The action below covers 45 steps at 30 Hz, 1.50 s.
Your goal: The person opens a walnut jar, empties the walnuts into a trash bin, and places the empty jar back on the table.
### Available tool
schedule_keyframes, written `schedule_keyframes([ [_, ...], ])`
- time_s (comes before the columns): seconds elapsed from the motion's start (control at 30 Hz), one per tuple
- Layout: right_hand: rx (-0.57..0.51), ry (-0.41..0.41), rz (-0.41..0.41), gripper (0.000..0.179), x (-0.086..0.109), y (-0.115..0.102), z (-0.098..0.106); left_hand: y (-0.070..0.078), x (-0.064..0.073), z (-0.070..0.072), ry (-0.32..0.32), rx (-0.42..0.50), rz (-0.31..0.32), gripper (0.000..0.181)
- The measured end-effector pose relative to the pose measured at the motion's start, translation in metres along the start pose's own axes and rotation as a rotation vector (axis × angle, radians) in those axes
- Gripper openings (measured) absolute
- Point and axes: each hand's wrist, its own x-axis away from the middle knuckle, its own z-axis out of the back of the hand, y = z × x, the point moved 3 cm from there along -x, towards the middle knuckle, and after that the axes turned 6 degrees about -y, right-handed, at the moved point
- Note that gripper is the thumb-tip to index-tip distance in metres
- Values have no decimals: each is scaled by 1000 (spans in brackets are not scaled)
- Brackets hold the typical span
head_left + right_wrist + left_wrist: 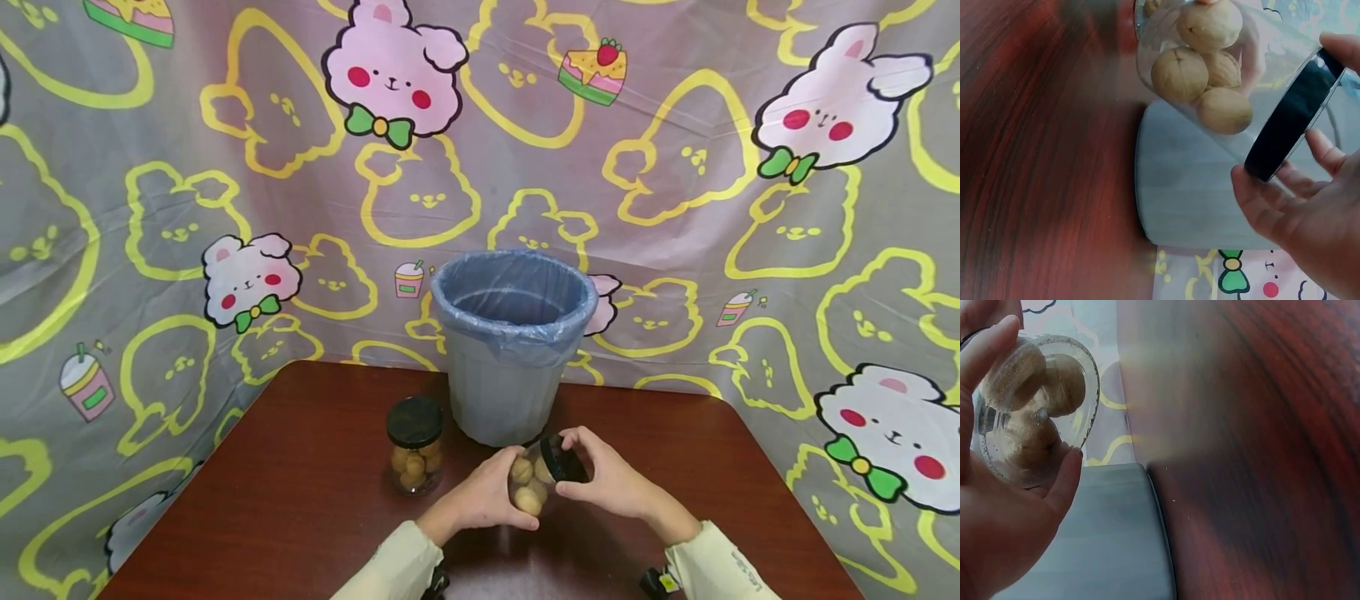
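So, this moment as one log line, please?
left hand: grips tilted walnut jar | right hand: holds its black lid | second jar: upright, lidded

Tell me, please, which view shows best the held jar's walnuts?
The right wrist view: the walnuts look large and clear through the jar. The head view shows them small; the left wrist view, dimly through the jar's base.

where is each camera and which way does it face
Head: worn on the head, facing forward and down at the table, bin, standing jar and tilted jar; both sleeves, left-hand grip and right-hand grip show.
Left wrist: on that wrist, facing the tilted jar's base; mainly the left-hand grip shows.
Right wrist: on that wrist, facing the tilted jar's side and lid; mainly the right-hand grip shows.
Both wrist views share the tilted jar, bin and table.
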Motion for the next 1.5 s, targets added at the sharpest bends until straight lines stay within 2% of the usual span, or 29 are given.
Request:
schedule_keyframes([
  [0.17,-27,-22,62,48,2,-3,3,1,1,0,-26,14,-1,90],
  [0.33,-53,-11,62,46,3,-3,3,1,1,1,-12,-2,2,90],
  [0.5,25,70,-29,38,1,-4,0,2,1,1,8,-5,17,90],
  [0.63,96,107,-95,42,0,-7,-1,1,-1,0,16,4,29,91],
  [0.87,107,37,-200,46,0,-5,-1,0,0,-1,4,30,40,90],
  [1.03,79,12,-138,45,1,-6,0,1,1,0,-3,37,37,90],
  [1.3,-39,-35,-7,46,2,-8,2,3,2,2,-19,26,23,90],
  [1.5,-47,-69,46,48,3,-6,4,3,3,3,-39,22,8,90],
])
